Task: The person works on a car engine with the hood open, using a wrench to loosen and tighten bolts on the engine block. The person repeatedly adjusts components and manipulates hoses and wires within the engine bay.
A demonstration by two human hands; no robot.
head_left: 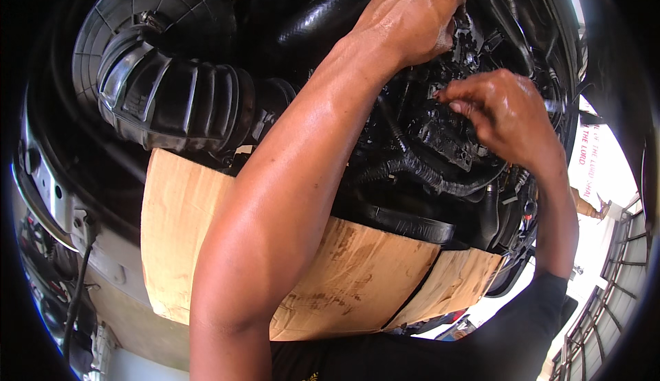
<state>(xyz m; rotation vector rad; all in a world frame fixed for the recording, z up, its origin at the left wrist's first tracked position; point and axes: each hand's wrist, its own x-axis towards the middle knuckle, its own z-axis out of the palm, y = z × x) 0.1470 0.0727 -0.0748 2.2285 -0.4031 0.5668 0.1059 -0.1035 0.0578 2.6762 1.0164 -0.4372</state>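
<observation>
My left hand [412,20] reaches deep into an engine bay, its fingers curled down over dark, greasy engine parts. Whatever those fingers grip is hidden behind the knuckles. Nearer to me on the right, my right hand [505,116] is bent inward, thumb and forefinger drawn close together above the black, oily engine [447,137]. If anything is between those fingertips, it is too small to make out. Both hands look wet or greasy. Below the right hand runs a ribbed black wiring conduit [412,164].
A ribbed black air intake hose [175,99] bends from a round black housing [189,0] at the left. Stained cardboard [364,264] covers the near edge of the bay, under my left forearm. Thick black hoses [316,17] cross the far side.
</observation>
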